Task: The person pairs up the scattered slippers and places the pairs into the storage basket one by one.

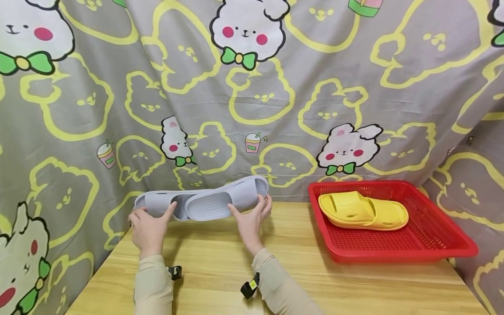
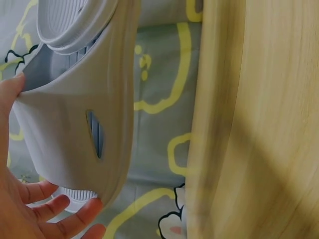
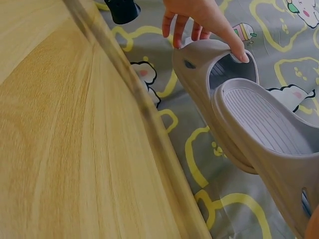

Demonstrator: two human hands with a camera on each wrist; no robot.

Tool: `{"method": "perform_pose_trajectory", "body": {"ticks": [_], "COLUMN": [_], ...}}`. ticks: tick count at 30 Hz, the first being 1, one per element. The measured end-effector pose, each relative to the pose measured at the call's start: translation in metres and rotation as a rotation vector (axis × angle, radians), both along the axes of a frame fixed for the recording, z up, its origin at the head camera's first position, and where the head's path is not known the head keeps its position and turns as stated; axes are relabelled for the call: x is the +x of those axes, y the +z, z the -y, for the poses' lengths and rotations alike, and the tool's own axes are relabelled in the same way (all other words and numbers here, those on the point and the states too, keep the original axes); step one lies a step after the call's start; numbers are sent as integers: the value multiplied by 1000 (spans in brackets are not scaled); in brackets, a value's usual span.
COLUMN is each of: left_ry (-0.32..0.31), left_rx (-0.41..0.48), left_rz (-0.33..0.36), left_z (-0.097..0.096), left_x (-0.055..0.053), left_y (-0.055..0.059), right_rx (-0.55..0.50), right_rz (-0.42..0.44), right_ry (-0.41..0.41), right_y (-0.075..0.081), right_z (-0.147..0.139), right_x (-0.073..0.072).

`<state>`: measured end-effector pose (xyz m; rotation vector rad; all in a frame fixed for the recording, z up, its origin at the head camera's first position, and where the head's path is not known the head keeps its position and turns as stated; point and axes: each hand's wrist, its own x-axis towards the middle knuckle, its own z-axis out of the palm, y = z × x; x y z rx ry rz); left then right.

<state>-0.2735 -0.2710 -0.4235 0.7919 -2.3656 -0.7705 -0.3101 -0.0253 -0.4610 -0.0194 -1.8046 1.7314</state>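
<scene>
Both hands hold a pair of light grey slippers, lifted toward the back edge of the table. My left hand (image 1: 149,227) grips the left slipper (image 1: 157,203) around its strap and toe end, thumb at the strap's opening. The right hand (image 1: 250,221) holds the other slipper (image 1: 208,206) the same way, with its toe pointing right. In the left wrist view, that slipper's ribbed heel (image 2: 75,27) overlaps the opening of the left one (image 2: 70,134). The right wrist view shows the left hand (image 3: 207,17) at the far slipper's toe, and only a right fingertip (image 3: 314,224).
On the right of the wooden table (image 1: 212,267) stands a red perforated plastic basket (image 1: 393,251). Yellow slippers (image 1: 362,212) lie in it. A grey curtain (image 1: 275,105) with cartoon prints hangs behind the table and along its sides. Black straps with small devices circle both wrists.
</scene>
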Motion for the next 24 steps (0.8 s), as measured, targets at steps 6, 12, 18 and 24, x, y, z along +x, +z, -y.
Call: {"method": "perform_pose_trajectory", "body": {"ticks": [6,12,18,24], "left_ry": [-3,-3,8,9], "left_rx": [-37,-48,-65,-86], "left_rz": [11,10,-14,-12], "left_z": [-5,-11,-16,-19], "left_x": [-1,-4,-6,-8], "left_y": [1,2,0,-2], "right_rx": [-11,-20,-15,-3], "right_rz": [-5,-8,-31,-53], "right_ry": [5,-3,-22,-38], "right_y": [-1,0,0,-1], "right_z": [0,0,1,2], "right_x": [0,0,0,0]}}
